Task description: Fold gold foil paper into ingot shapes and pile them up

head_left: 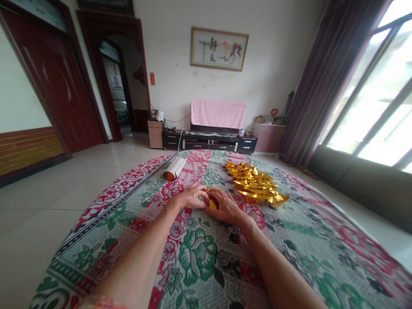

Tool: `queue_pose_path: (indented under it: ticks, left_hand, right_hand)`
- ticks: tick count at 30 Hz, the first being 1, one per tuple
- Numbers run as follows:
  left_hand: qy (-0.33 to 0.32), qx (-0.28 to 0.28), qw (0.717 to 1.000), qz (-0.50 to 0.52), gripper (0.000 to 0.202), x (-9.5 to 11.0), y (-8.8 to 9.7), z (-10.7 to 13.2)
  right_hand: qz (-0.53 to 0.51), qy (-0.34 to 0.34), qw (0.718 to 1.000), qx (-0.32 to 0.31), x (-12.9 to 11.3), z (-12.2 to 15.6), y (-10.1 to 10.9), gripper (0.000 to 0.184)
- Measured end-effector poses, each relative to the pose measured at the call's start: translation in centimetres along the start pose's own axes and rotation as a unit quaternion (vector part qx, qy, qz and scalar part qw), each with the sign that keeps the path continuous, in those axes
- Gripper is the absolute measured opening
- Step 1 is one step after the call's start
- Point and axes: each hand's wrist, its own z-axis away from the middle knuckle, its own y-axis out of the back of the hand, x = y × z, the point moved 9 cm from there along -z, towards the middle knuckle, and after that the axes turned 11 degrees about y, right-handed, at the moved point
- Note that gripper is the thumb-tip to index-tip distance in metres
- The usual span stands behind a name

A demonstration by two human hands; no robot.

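Note:
Both hands meet over the middle of the table around a small piece of gold paper (213, 204), mostly covered by the fingers. My left hand (194, 196) is closed on its left side, with the fingers bent and pressed together. From the right, my right hand (224, 207) curls its fingers over the same piece. Just beyond, to the right, lies a row of folded gold foil paper ingots (255, 183), bunched closely together. A white roll (175, 167) with a gold-brown inner side rests to the left, beyond my left hand.
A flowered red, green and grey cloth (198, 257) covers the round table. Past its far edge stands a low black TV cabinet (196, 140) with a pink cloth (219, 113) above. A curtained window (380, 98) is on the right, a dark red door (54, 81) on the left.

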Motion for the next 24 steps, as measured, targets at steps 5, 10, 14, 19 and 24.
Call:
queue_pose_path:
  ticks: [5, 10, 14, 19, 24]
  left_hand:
    - [-0.004, 0.000, 1.000, 0.021, 0.019, -0.38, 0.03, -0.26]
    - [-0.007, 0.002, 0.999, 0.044, 0.020, -0.95, 0.00, -0.48]
    - [-0.022, -0.006, 0.998, 0.051, 0.018, -0.92, 0.05, -0.40]
    - [-0.024, -0.015, 0.998, 0.049, 0.018, -0.89, 0.13, -0.26]
    - [-0.039, -0.021, 0.998, 0.034, 0.018, -0.81, 0.08, -0.26]
  right_hand:
    - [-0.004, -0.016, 1.000, 0.002, 0.45, -0.03, -0.22, 0.038]
    - [-0.007, -0.013, 1.000, 0.008, 0.61, 0.01, -0.33, 0.036]
    - [-0.003, -0.014, 1.000, 0.008, 0.71, -0.02, -0.38, 0.035]
    - [0.001, -0.009, 1.000, 0.008, 0.74, -0.07, -0.44, 0.036]
    - [0.000, -0.007, 1.000, 0.009, 0.83, -0.04, -0.55, 0.033]
